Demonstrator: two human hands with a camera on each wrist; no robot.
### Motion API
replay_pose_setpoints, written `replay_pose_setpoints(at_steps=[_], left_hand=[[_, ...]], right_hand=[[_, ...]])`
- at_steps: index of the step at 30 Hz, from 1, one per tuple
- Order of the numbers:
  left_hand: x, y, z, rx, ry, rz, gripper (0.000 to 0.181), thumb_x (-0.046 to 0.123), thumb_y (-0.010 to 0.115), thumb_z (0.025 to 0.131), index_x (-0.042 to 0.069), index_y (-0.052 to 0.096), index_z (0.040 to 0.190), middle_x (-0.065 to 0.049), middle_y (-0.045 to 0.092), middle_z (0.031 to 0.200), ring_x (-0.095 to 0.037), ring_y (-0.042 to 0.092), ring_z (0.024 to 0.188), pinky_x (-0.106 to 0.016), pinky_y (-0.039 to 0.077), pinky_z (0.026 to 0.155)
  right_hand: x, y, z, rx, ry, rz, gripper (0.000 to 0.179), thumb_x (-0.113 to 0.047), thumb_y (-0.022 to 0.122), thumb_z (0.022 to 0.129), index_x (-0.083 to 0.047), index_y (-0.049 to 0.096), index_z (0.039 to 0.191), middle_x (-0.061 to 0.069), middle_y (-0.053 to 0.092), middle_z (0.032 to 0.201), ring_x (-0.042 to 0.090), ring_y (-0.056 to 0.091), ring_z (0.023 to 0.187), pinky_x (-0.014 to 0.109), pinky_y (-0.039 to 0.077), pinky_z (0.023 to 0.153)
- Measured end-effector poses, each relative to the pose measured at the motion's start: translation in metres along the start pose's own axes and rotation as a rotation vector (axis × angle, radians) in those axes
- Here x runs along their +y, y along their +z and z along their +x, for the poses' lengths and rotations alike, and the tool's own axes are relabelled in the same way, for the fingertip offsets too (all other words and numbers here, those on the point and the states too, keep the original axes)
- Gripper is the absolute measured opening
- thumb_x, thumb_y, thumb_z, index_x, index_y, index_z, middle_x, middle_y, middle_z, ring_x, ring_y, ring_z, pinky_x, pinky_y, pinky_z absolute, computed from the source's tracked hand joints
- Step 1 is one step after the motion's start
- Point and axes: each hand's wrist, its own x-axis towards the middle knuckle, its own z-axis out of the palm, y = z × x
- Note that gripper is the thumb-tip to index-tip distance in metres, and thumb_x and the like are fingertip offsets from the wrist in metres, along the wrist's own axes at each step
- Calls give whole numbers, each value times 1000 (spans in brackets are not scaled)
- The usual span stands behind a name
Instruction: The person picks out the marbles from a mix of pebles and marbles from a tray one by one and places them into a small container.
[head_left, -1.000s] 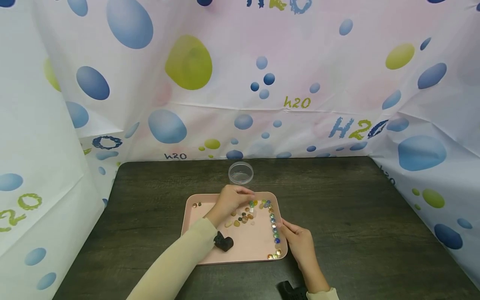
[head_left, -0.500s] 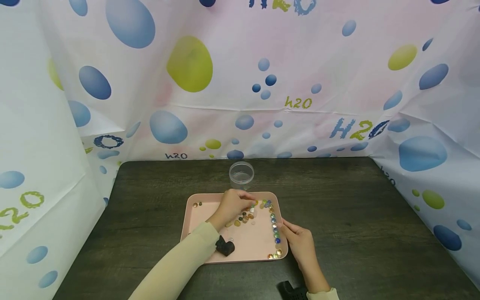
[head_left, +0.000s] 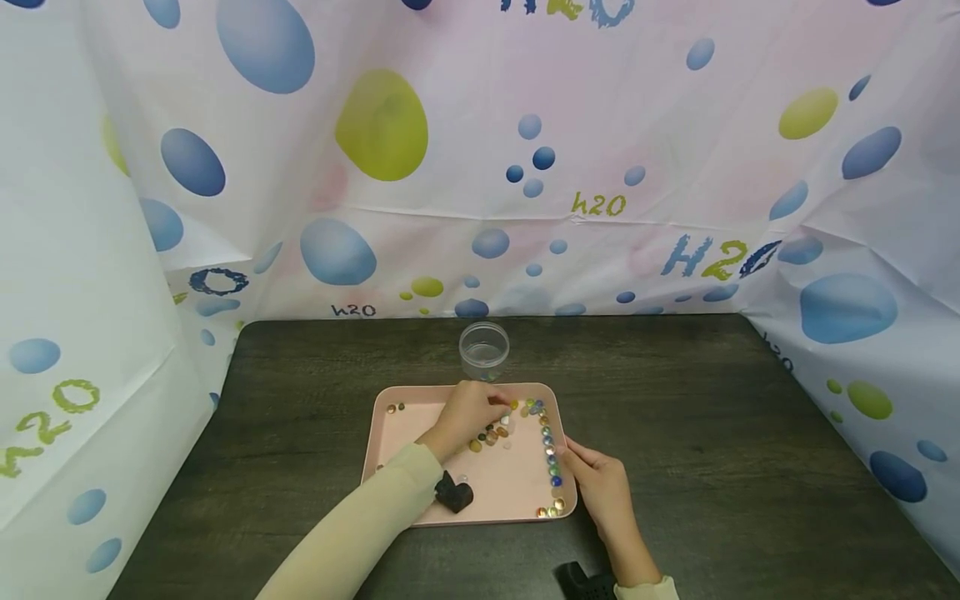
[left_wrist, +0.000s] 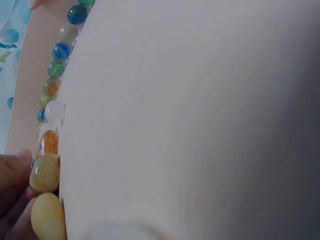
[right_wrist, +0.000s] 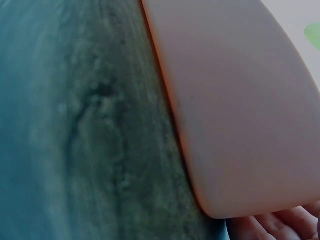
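Note:
A pink tray (head_left: 480, 510) lies on the dark wooden table, holding marbles and polished stones. My left hand (head_left: 467, 414) reaches over its far side, thumb and fingertips together at a small green marble (left_wrist: 34, 162), mostly covered by them. Close by are yellowish stones (left_wrist: 48, 216), a clear-and-orange marble (left_wrist: 49, 142) and a white stone (head_left: 505, 421). At the tray's right edge my right hand (head_left: 597, 483) grips the rim; its fingers (right_wrist: 295, 220) show beneath the tray in the right wrist view. A row of marbles (head_left: 550, 451) runs along that right side.
Behind the tray stands a clear round container (head_left: 483, 350) with a little something at its bottom. A black wrist mount (head_left: 454, 493) hangs over the tray; another black mount (head_left: 583, 581) sits by the right forearm. A printed curtain (head_left: 450, 208) surrounds the table.
My left hand has come down and slightly right onto the green marble at the tray's far side. The right hand keeps its place on the rim.

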Motion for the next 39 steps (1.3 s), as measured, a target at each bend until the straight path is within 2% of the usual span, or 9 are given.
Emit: replay_pose_setpoints(at_steps=[5, 8, 14, 21, 27, 34, 36, 39], left_hand=[[3, 1, 1, 24, 77, 160, 12, 22, 69, 84, 16, 75, 93, 3, 72, 91, -2, 60, 67, -20, 51, 68], [5, 1, 0, 32, 98, 206, 12, 21, 69, 84, 16, 75, 93, 2, 72, 92, -6, 63, 73, -23, 52, 72], [5, 1, 0, 43, 87, 196, 11, 20, 69, 84, 17, 75, 92, 3, 72, 92, -8, 65, 78, -22, 52, 72], [4, 3, 0, 31, 128, 184, 10, 20, 67, 86, 16, 75, 91, 2, 72, 91, -2, 60, 68, -19, 51, 68], [2, 5, -3, 9, 123, 60, 11, 18, 67, 86, 13, 75, 91, 1, 72, 89, 1, 56, 56, -16, 48, 56], [3, 11, -1, -25, 6, -139, 13, 18, 70, 83, 9, 74, 92, 2, 69, 72, -5, 57, 46, -20, 47, 42], [3, 13, -1, -13, -13, -161, 13, 16, 72, 81, 9, 74, 92, 1, 69, 74, -6, 57, 46, -20, 47, 41], [4, 16, 0, 21, -13, -130, 12, 17, 73, 80, 10, 75, 90, 1, 70, 78, -4, 56, 47, -19, 46, 42]], right_hand=[[-1, 1, 0, 10, 9, 8, 46, -37, 67, 84, -5, 65, 117, 17, 64, 113, 29, 60, 109, 37, 53, 84], [-1, 1, 1, 15, 8, 7, 44, -36, 67, 85, -5, 65, 116, 16, 65, 112, 29, 60, 109, 38, 53, 85], [0, 1, 1, 5, 5, 11, 44, -35, 66, 85, -4, 65, 117, 16, 65, 113, 30, 61, 108, 38, 53, 84], [2, -1, 0, -25, 14, 36, 44, -36, 64, 87, -4, 64, 117, 15, 65, 114, 27, 63, 104, 33, 55, 80], [2, -1, 1, -43, 20, 49, 45, -37, 64, 87, -4, 64, 118, 15, 64, 115, 27, 63, 104, 35, 54, 81], [3, -1, 1, -28, 19, 41, 44, -37, 64, 87, -5, 65, 117, 15, 65, 113, 26, 64, 103, 33, 55, 79], [4, -1, 1, -32, 14, 47, 44, -36, 64, 87, -4, 64, 117, 15, 65, 113, 26, 64, 103, 32, 55, 79], [4, -1, 2, -33, 11, 48, 43, -35, 64, 87, -4, 64, 117, 15, 65, 113, 26, 64, 102, 32, 55, 79]])
